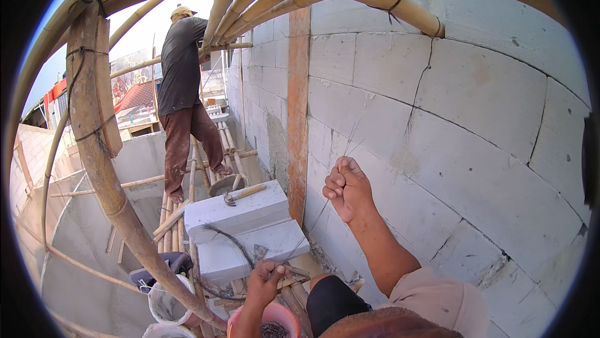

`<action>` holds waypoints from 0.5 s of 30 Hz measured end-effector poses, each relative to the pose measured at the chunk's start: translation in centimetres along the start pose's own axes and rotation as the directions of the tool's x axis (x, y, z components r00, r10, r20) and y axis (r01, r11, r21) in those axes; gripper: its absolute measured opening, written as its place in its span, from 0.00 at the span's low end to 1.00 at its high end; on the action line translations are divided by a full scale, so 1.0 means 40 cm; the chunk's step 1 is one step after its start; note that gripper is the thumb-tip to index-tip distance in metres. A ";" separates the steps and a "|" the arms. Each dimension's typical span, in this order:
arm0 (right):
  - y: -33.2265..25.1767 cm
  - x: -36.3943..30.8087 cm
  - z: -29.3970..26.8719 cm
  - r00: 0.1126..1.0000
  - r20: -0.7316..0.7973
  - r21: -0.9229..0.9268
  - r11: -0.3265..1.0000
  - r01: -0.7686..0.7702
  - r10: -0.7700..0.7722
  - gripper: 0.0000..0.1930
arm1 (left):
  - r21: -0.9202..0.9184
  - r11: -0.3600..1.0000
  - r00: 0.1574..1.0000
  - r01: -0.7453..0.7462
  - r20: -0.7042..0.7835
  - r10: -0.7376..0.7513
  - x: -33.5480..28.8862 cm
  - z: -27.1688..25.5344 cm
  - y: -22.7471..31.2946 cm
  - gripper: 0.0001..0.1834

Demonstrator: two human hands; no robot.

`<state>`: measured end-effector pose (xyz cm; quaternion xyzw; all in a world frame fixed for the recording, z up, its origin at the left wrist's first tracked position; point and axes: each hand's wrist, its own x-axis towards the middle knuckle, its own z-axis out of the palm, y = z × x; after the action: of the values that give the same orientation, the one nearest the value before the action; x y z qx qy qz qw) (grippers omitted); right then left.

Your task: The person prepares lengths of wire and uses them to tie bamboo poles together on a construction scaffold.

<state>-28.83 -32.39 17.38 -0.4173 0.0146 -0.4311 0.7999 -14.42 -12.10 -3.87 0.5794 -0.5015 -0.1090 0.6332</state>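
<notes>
My right hand is raised in front of the block wall, its fingers closed on thin dark tie wire. Loose wire ends stick up above that fist. Lower and to the left, my left hand is pinched close to the lower run of the wire, which slants down from the right hand toward it. Beside the left hand are stacked white blocks. A bundle of dark wires lies bent over the lower block, near a small grey flat piece. A claw hammer rests on the upper block.
Bamboo poles frame the left and cross overhead. Another person stands farther along the bamboo platform, near a round dark pan. A pink bucket and white buckets sit below. The block wall rises at right.
</notes>
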 end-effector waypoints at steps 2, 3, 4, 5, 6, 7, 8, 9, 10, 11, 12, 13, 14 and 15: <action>-0.077 0.001 -0.015 0.993 -0.006 -0.015 0.993 0.119 -0.119 0.10 | 0.449 0.886 0.971 -0.114 -0.138 0.195 0.039 0.011 0.030 0.11; -0.085 -0.013 -0.008 0.993 -0.021 -0.029 0.993 0.117 -0.118 0.10 | 0.652 0.750 0.936 -0.114 -0.182 0.301 0.044 0.009 0.044 0.10; -0.089 -0.037 0.002 0.993 -0.034 -0.043 0.992 0.115 -0.116 0.10 | 0.452 0.890 0.956 -0.056 -0.233 0.179 0.056 0.010 0.040 0.10; -0.095 -0.060 0.012 0.992 -0.046 -0.057 0.992 0.113 -0.115 0.09 | 0.225 0.974 0.967 0.009 -0.252 0.049 0.074 0.013 0.028 0.09; -0.100 -0.082 0.013 0.996 -0.009 -0.052 0.994 0.093 -0.093 0.09 | -0.012 0.996 0.967 0.090 -0.237 -0.090 0.080 0.012 0.032 0.09; -0.109 -0.104 0.011 0.997 0.029 -0.048 0.996 0.073 -0.072 0.09 | -0.209 0.963 0.950 0.170 -0.226 -0.216 0.092 0.004 0.038 0.08; -0.116 -0.126 0.013 0.996 0.068 -0.045 0.998 0.054 -0.051 0.09 | -0.397 0.886 0.923 0.239 -0.190 -0.334 0.115 -0.006 0.045 0.07; -0.109 -0.154 0.009 0.995 0.100 -0.088 0.996 -0.011 0.020 0.09 | -0.562 0.767 0.882 0.310 -0.132 -0.453 0.128 -0.013 0.055 0.08; -0.106 -0.185 0.017 0.987 0.136 -0.133 0.989 -0.071 0.089 0.09 | -0.639 0.697 0.832 0.326 -0.156 -0.532 0.144 -0.015 0.058 0.06; -0.108 -0.208 0.025 0.973 0.170 -0.180 0.975 -0.127 0.158 0.08 | -0.711 0.622 0.775 0.328 -0.173 -0.608 0.169 -0.012 0.048 0.05; -0.113 -0.221 0.029 0.962 0.207 -0.221 0.966 -0.133 0.180 0.09 | -0.777 0.544 0.710 0.318 -0.186 -0.680 0.193 -0.011 0.029 0.05; -0.116 -0.234 0.029 0.948 0.240 -0.263 0.954 -0.143 0.208 0.09 | -0.857 0.434 0.666 0.279 -0.153 -0.730 0.215 -0.022 -0.007 0.06; -0.125 -0.250 0.024 0.934 0.266 -0.311 0.939 -0.151 0.238 0.09 | -0.922 0.311 0.622 0.231 -0.105 -0.776 0.236 -0.037 -0.056 0.08; -0.160 -0.260 0.017 0.952 0.251 -0.324 0.942 -0.089 0.176 0.09 | -0.941 0.229 0.570 0.248 -0.050 -0.820 0.265 -0.056 -0.118 0.09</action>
<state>-39.45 -26.44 18.69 -0.5912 -0.0015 -0.3057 0.7463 -5.60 -19.75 -2.07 0.3198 0.0807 -0.3974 0.8563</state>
